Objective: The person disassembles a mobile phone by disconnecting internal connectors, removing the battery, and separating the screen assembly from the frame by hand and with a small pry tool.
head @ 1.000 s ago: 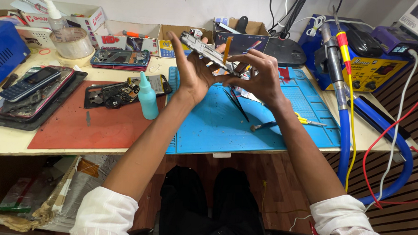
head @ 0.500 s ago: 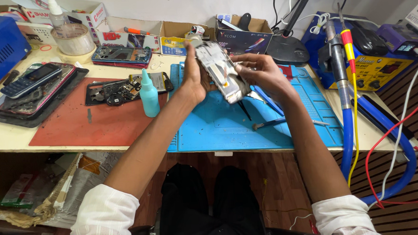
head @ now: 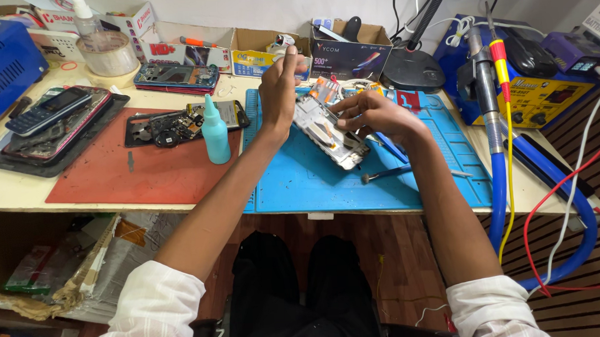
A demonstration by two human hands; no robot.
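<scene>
An opened phone (head: 331, 130), its bare insides facing up, is being held tilted above a blue mat (head: 354, 179). The right hand (head: 372, 113) is being curled over the phone's upper end, its fingers bent and closed on the edge. The left hand (head: 279, 88) is being kept raised at the phone's other side, fingers stretched upward and half open, with the heel of the palm close to the phone's edge; whether it is actually touching cannot be told.

Just below the phone, one thin tool (head: 388, 174) with a blue handle is lying on the mat. To the left of the left hand, one small teal bottle (head: 215, 132) is standing upright on a red mat (head: 132, 176), and one taken-apart phone (head: 176, 123) is lying behind it. Farther left, a dark tray (head: 16, 164) is carrying a button phone (head: 44, 109) on top of other handsets.

Both mats are lying side by side on a pale tabletop (head: 4, 191). One roll of tape (head: 106, 52) and three open cardboard boxes (head: 349, 48) are standing along the white wall at the back. On the right, a blue soldering station (head: 546, 90) is sitting beside a blue hose (head: 499, 180), with red and white cables hanging over the edge.
</scene>
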